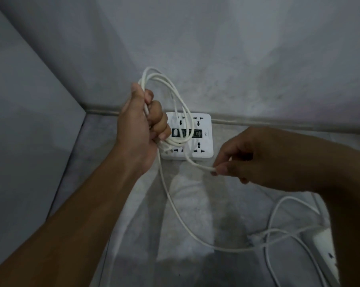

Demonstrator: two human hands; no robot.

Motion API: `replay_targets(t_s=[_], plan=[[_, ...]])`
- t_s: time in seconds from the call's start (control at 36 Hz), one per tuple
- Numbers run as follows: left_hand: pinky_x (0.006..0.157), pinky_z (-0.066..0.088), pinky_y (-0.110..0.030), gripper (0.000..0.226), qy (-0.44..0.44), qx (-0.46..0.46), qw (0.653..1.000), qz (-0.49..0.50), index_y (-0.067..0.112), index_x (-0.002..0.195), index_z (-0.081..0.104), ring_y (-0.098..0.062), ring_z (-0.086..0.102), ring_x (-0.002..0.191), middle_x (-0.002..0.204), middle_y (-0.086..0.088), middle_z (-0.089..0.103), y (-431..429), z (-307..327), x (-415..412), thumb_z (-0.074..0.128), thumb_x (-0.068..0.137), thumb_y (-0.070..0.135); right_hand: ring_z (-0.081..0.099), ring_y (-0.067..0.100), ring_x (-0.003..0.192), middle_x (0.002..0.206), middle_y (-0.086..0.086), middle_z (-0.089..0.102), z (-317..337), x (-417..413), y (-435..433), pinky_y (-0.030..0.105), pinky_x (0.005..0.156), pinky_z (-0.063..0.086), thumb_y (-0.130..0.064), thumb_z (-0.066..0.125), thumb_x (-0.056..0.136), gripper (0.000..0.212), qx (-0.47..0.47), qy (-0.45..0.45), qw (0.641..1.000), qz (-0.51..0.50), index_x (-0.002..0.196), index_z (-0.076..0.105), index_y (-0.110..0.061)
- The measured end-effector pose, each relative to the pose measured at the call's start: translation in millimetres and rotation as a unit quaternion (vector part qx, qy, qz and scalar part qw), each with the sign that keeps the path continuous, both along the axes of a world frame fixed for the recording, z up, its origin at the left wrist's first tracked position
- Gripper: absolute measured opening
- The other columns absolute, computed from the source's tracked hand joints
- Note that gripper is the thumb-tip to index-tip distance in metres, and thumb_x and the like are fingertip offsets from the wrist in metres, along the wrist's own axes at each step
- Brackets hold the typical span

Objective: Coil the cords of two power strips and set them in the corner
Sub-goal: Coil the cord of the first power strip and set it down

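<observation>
1. The coiled cord (164, 96) is white, gathered in several loose loops that rise above my fist and hang down in front of the strip behind it.
2. From the loops a single free strand runs toward four o'clock, and another long strand trails down toward five o'clock across the floor.
3. The square power strip (202, 137) is white, lying flat and face up against the wall's foot, at twelve o'clock from me.
4. The second power strip (328, 251) is white too, lying at four o'clock, only partly in view, with loose cord curving beside it.
</observation>
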State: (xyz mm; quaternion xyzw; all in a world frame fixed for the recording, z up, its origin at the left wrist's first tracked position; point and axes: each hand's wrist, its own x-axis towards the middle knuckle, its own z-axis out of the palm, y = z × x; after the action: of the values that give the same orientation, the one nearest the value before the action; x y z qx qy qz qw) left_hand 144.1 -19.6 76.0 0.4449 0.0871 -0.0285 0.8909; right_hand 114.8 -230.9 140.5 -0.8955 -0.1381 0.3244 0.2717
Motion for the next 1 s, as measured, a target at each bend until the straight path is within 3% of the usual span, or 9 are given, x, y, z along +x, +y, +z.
replay_targets(t_s=[0.17, 0.28, 0.42, 0.53, 0.64, 0.78, 0.86, 0.92, 1.0], plan=[[0.04, 0.026, -0.024, 0.039, 0.004, 0.054, 0.999, -0.008, 0.02, 0.077, 0.038, -0.01, 0.019, 0.037, 0.049, 0.005, 0.025, -9, -1, -5, 0.026, 0.107, 0.042, 0.06, -0.011, 0.052, 0.058, -0.035, 0.063, 9, 1, 0, 0.012, 0.052, 0.041, -0.046, 0.072, 0.085, 0.012, 0.019, -0.076, 0.997, -0.004, 0.076, 0.077, -0.039], [0.045, 0.034, -0.028, 0.04, 0.0, 0.129, 0.991, -0.023, 0.018, 0.079, 0.039, -0.014, 0.024, 0.04, 0.049, 0.002, 0.028, -15, -5, -7, 0.026, 0.107, 0.042, 0.062, -0.008, 0.052, 0.06, -0.028, 0.067, 21, 3, 4, 0.01, 0.048, 0.042, -0.049, 0.073, 0.073, 0.008, 0.051, -0.185, 0.981, -0.02, 0.076, 0.077, -0.043], [0.055, 0.053, -0.035, 0.042, -0.005, 0.245, 0.968, -0.061, 0.013, 0.089, 0.05, -0.033, 0.061, 0.057, 0.064, -0.012, 0.057, -27, -2, -18, 0.026, 0.107, 0.042, 0.066, -0.005, 0.062, 0.067, -0.021, 0.071, 30, 8, 11, 0.01, 0.056, 0.047, -0.021, 0.081, 0.082, 0.023, 0.123, -0.246, 0.961, 0.006, 0.092, 0.075, -0.041], [0.043, 0.038, -0.028, 0.047, -0.003, 0.29, 0.952, -0.095, 0.012, 0.081, 0.053, -0.022, 0.047, 0.04, 0.051, -0.009, 0.05, -40, 0, -29, 0.029, 0.106, 0.043, 0.068, -0.002, 0.07, 0.076, -0.015, 0.071, 27, 18, 12, 0.01, 0.062, 0.048, -0.033, 0.088, 0.075, 0.025, 0.1, -0.333, 0.937, -0.033, 0.097, 0.076, -0.034], [0.045, 0.015, -0.027, 0.045, 0.054, 0.185, 0.972, -0.136, 0.02, 0.068, 0.044, -0.012, 0.021, 0.036, 0.046, 0.002, 0.03, -48, 1, -35, 0.034, 0.105, 0.043, 0.062, 0.001, 0.071, 0.081, -0.011, 0.067, 10, 30, 6, 0.006, 0.063, 0.041, -0.04, 0.086, 0.074, 0.03, 0.08, -0.374, 0.921, -0.077, 0.101, 0.075, -0.034], [0.044, 0.007, -0.024, 0.047, 0.072, 0.063, 0.976, -0.195, 0.019, 0.067, 0.039, -0.009, 0.013, 0.033, 0.04, 0.005, 0.021, -43, 4, -32, 0.03, 0.103, 0.048, 0.056, 0.003, 0.079, 0.093, -0.002, 0.059, -41, 36, 0, 0.002, 0.075, 0.035, -0.03, 0.069, 0.094, 0.023, 0.115, -0.408, 0.894, -0.144, 0.117, 0.075, -0.032], [0.043, 0.006, -0.023, 0.044, 0.075, 0.005, 0.969, -0.237, 0.019, 0.068, 0.038, -0.009, 0.012, 0.032, 0.039, 0.006, 0.02, -35, 4, -30, 0.027, 0.101, 0.046, 0.062, 0.005, 0.087, 0.095, -0.005, 0.064, -63, 38, -2, 0.008, 0.078, 0.041, -0.032, 0.06, 0.101, 0.025, 0.149, -0.357, 0.904, -0.185, 0.123, 0.072, -0.031], [0.042, 0.006, -0.021, 0.04, 0.078, -0.032, 0.963, -0.256, 0.02, 0.069, 0.04, -0.008, 0.011, 0.032, 0.039, 0.007, 0.02, -30, 3, -28, 0.027, 0.1, 0.042, 0.067, 0.005, 0.09, 0.095, -0.011, 0.07, -73, 37, -2, 0.02, 0.082, 0.05, -0.032, 0.054, 0.104, 0.024, 0.172, -0.316, 0.912, -0.197, 0.116, 0.074, -0.029], [0.039, 0.008, -0.017, 0.039, 0.078, -0.069, 0.958, -0.268, 0.021, 0.067, 0.041, -0.006, 0.012, 0.03, 0.037, 0.008, 0.021, -23, 4, -25, 0.029, 0.099, 0.04, 0.064, 0.013, 0.071, 0.078, -0.006, 0.07, -82, 34, -1, 0.03, 0.067, 0.049, -0.032, 0.044, 0.108, 0.029, 0.178, -0.274, 0.922, -0.207, 0.092, 0.068, -0.03]])
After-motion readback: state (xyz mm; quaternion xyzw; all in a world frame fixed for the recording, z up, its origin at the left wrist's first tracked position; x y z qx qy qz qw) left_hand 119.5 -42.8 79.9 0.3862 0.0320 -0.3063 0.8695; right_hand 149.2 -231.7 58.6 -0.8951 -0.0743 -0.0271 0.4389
